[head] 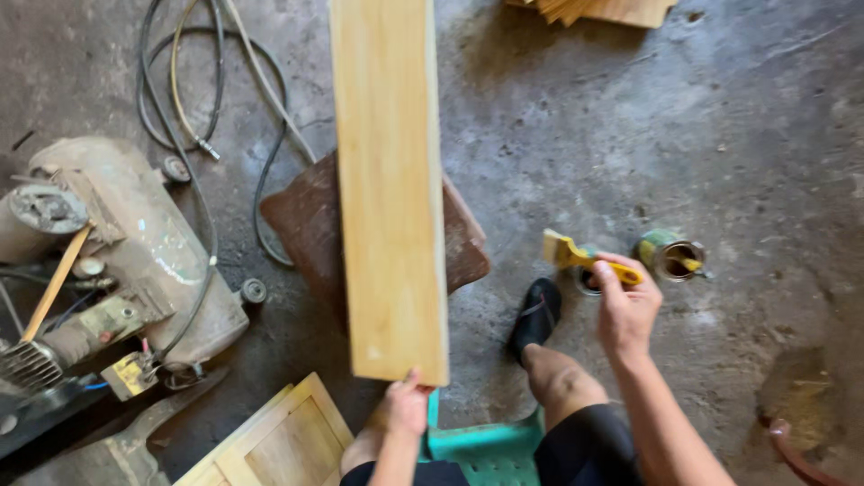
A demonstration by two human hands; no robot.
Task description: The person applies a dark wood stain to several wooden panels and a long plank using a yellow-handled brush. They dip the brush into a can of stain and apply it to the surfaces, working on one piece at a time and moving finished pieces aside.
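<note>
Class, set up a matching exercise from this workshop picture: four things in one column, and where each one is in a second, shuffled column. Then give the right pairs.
Things:
1. wooden plank
2. paintbrush
3. air compressor
4. open tin

Places:
A. on the floor at the far left, beside coiled hoses
B. in the right hand
C. on the floor just right of the brush
D. held at its near end by the left hand

Pairs: 1-D, 2-B, 3-A, 4-C
</note>
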